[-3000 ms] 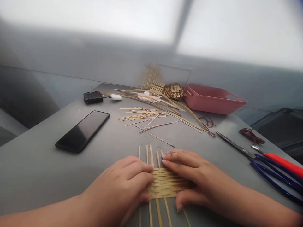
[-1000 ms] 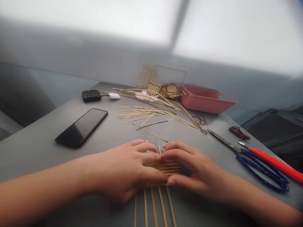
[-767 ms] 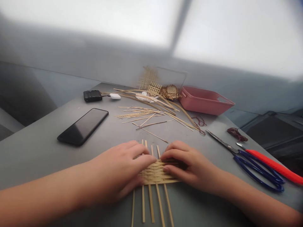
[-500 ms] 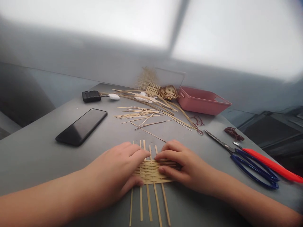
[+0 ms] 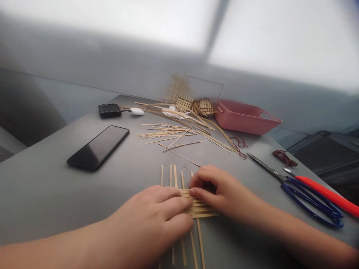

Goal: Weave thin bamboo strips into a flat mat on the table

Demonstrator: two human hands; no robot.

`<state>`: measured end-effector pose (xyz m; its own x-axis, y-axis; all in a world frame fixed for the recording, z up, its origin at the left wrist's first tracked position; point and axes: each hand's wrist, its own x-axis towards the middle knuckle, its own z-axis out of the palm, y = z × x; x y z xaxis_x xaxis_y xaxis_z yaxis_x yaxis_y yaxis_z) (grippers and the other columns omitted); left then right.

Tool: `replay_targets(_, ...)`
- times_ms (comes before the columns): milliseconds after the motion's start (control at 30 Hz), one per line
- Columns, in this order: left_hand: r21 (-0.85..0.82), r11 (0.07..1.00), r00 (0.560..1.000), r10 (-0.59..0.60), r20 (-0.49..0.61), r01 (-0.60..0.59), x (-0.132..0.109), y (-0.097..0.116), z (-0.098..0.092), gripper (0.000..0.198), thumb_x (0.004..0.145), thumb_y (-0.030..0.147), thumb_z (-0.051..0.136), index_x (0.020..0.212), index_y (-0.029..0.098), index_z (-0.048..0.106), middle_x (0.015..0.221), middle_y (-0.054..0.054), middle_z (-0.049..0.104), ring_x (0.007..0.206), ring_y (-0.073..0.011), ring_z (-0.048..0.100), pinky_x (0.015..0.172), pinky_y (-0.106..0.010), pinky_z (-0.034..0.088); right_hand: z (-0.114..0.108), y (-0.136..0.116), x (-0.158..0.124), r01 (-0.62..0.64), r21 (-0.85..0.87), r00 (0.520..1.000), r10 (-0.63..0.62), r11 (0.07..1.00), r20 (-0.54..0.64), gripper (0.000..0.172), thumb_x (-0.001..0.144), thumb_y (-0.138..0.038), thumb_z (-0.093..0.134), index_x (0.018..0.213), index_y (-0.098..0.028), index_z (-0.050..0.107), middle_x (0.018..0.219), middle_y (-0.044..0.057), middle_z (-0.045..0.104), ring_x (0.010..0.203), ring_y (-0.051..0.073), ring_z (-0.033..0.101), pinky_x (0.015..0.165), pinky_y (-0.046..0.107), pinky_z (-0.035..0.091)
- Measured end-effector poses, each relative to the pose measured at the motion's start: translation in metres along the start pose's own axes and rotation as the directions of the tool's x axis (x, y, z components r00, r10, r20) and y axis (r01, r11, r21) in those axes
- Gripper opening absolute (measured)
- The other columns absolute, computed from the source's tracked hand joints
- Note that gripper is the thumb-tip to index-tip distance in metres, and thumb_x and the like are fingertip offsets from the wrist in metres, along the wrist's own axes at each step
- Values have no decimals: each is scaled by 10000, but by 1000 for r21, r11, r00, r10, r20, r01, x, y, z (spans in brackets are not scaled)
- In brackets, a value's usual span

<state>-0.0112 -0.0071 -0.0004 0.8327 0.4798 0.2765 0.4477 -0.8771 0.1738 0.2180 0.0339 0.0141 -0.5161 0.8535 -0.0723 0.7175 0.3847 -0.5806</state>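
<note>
Bamboo strip mat [image 5: 202, 210] lies flat on grey table [image 5: 45, 194], front centre. L hand [image 5: 157, 220] presses it w/ fingers flat, unclenched, pinning the weave. R hand [image 5: 221, 190] pinches its top-edge strip, prob. to snug it.

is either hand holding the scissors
No, the scissors lie on the table, apart from the left hand and right hand, which rest on the weave.

Phone [image 5: 98, 147] left of mat [image 5: 201, 210], scissors [image 5: 293, 184] right.
</note>
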Motion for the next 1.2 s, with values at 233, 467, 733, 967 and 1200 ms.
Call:
replay_targets(233, 149, 988, 989, 45, -141, -24, 3, 14, 10, 392, 1000, 92, 326, 1150, 133, 686, 1308, -61, 668, 1188, -199, 626, 1097, -294, 411, -1, 6, 1, -113, 50, 993, 114, 992, -17, 114, 872, -292, 626, 935, -199, 603, 742, -15, 617, 696, 154, 551, 646, 272, 427)
replay_targets(467, 153, 988, 958, 70, -278, -28, 3, 12, 21, 380, 1011, 93, 321, 1111, 119, 687, 1165, -66, 741, 1065, -196, 676, 988, -299, 505, -12, 4, -16, 7, -97, 998, -1, 995, 60, 402, 773, -412, 782, 1101, -194, 700, 1060, 87, 653, 1006, 255, 598, 890, 368, 496)
replay_targets(733, 112, 993, 969, 53, -240, -26, 7, 13, 20, 380, 1026, 101, 312, 1080, 124, 688, 1063, -57, 751, 1014, -181, 667, 999, -294, 479, -1, 9, -29, 122, -240, 992, -110, 963, 61, 648, 775, -486, 766, 1316, -156, 632, 1310, 180, 568, 1225, 347, 519, 1047, 491, 454)
replay_targets(967, 37, 999, 996, 22, -91, -19, 9, 14, 17, 292, 1004, 187, 404, 1190, 180, 630, 1122, -73, 707, 1098, -211, 624, 1003, -352, 491, -4, 9, -25, 135, -192, 989, -121, 972, 82, 584, 803, -519, 726, 1266, -168, 667, 1283, 161, 566, 1211, 320, 528, 1032, 444, 476)
replay_targets(1200, 1, 1000, 999, -12, -49, 12, 9, 12, 17, 302, 984, 240, 431, 1228, 221, 608, 1157, -64, 688, 1078, -219, 624, 1058, -409, 441, -2, 11, -22, 167, -137, 984, -156, 976, 87, 606, 801, -610, 679, 1250, -204, 671, 1280, 135, 560, 1210, 303, 519, 1038, 424, 463)
